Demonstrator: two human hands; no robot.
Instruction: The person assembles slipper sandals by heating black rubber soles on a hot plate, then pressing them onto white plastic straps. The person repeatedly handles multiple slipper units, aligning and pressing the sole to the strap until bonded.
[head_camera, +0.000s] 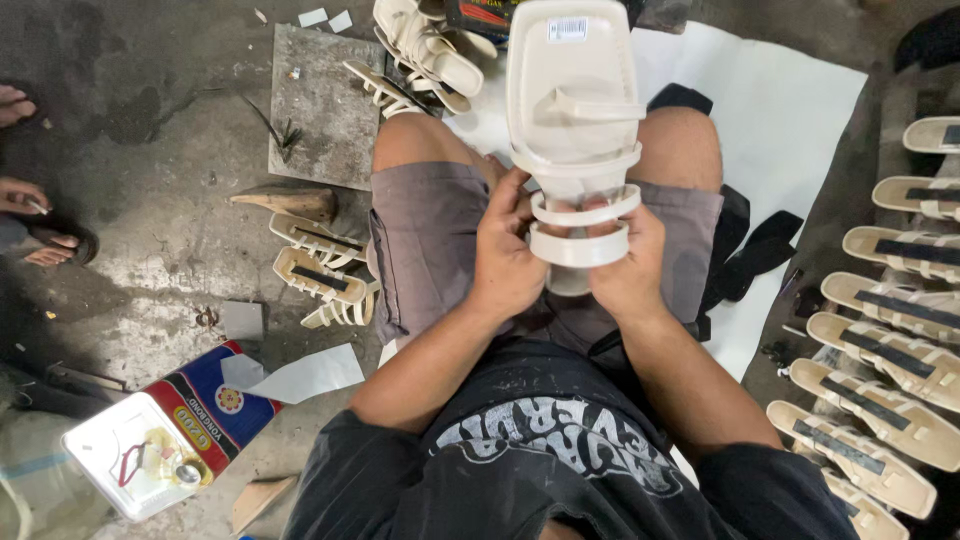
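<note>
seated person, viewed from above. left hand (507, 258) and right hand (627, 265) both grip a cream strappy sandal (573, 120) at its heel end, fingers curled around the lower straps, thumbs pressed on them; the sandal is held sole-up above the lap, toe pointing away. a row of matching sandals (890, 340) lies on the floor to the right, more sandals (320, 265) to the left beside a stone slab (325, 110), and a glue tin (170, 440) stands at lower left.

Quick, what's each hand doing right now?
Left hand: closed on the cream sandal, at its straps.
Right hand: closed on the same sandal, other side.
</note>
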